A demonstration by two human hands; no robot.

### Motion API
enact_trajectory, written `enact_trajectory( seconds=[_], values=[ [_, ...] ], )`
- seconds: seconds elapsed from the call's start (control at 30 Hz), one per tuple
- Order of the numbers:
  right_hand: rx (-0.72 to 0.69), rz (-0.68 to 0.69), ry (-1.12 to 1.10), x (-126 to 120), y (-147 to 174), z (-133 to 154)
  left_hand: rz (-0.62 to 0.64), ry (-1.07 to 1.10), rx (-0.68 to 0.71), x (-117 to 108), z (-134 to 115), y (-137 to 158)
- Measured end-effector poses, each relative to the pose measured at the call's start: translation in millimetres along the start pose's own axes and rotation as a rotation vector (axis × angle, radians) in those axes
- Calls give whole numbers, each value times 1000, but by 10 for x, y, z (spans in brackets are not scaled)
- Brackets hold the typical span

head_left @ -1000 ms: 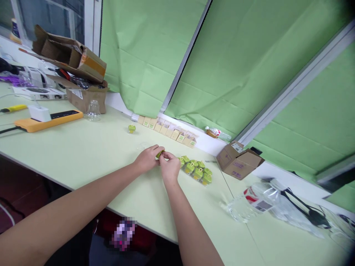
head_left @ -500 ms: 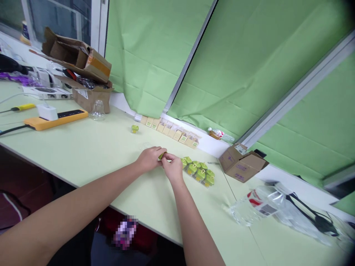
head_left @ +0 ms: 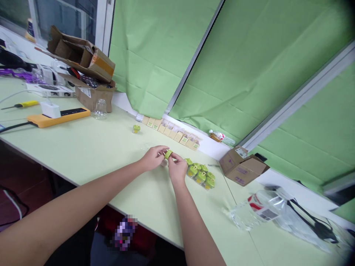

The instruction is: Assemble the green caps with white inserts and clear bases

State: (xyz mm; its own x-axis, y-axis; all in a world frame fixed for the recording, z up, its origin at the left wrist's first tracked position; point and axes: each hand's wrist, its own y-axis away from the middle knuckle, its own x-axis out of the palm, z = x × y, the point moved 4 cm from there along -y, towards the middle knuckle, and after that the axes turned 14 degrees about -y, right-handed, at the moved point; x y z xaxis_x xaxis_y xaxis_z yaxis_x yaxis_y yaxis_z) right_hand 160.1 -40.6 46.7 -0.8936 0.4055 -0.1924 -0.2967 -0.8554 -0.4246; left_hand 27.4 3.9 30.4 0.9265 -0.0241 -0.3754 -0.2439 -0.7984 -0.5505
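Note:
Over the middle of the table, a small green lid (head_left: 168, 154) is pinched between the fingertips of my left hand (head_left: 153, 158) and my right hand (head_left: 177, 169). Both hands are closed on it from opposite sides; anything below the lid is mostly hidden by the fingers. Just right of my right hand stands a tight group of several small clear containers with green lids (head_left: 201, 176), some with a loop on top. One more green-lidded container (head_left: 136, 129) stands alone, farther back on the left. Behind my left hand lies a faint clear plastic piece (head_left: 146, 146).
Small tan boxes (head_left: 173, 133) line the back edge. A cardboard box (head_left: 242, 166) and a large water bottle (head_left: 259, 210) are at right. An orange power strip (head_left: 59, 118), a clear plastic cup (head_left: 100, 109) and stacked open cartons (head_left: 94, 98) occupy the left.
The green lid has tilted up and shows more between my fingers. My hands have shifted slightly right, and the whole view has moved a little.

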Motion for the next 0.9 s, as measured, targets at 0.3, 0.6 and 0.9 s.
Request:
enact_trajectory(
  seconds=[0.3, 0.6, 0.9],
  values=[
    [13, 87, -137, 50, 14, -5, 3, 247, -187, -20, 118, -96],
    [102, 139, -458, 69, -49, -64, 78, 550, -303, -57, 94, -77],
    [228, 188, -566, 59, -35, 3, 39, 507, -341, -47, 130, -95]
  ],
)
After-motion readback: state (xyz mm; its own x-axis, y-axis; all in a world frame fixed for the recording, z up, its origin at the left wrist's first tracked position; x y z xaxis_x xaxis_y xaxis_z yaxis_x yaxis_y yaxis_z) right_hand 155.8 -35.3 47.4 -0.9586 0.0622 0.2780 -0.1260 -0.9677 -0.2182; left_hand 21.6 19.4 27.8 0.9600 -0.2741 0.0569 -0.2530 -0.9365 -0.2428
